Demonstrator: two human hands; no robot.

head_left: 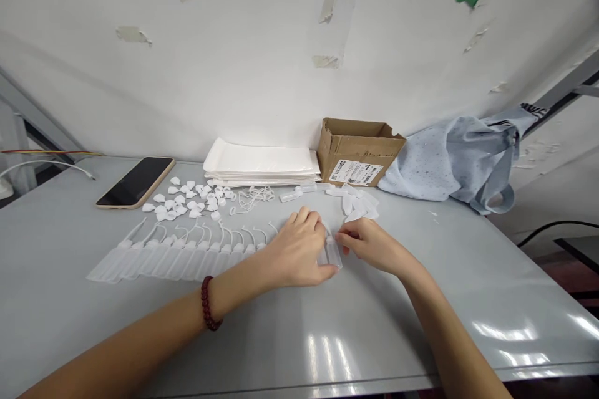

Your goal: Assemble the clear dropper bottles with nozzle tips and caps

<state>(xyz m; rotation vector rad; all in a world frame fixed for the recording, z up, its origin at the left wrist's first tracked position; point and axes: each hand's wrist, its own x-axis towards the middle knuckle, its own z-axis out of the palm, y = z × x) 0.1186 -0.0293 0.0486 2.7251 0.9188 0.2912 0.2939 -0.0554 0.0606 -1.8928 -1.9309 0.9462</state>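
A row of small translucent plastic bottles (180,262) lies side by side on the table, thin white cords rising from their necks. My left hand (302,249) bends over the right end of this row. Its fingers and thumb close about the last small bottle (333,253), and it hides neighbouring ones. At that bottle's neck, my right hand (367,243) has its fingertips pinched together. Whatever sits between those fingertips is too small to make out. Just behind the right hand is a pile of loose translucent bottles (359,202). Beyond the left hand lies another loose bottle (291,195).
White caps (180,202) are scattered behind the row, beside a tangle of white cords (253,198). A phone (135,184) lies at left. Along the wall are stacked white envelopes (262,162), an open cardboard box (358,153) and light-blue cloth (449,159). The grey table (262,343) reflects lights.
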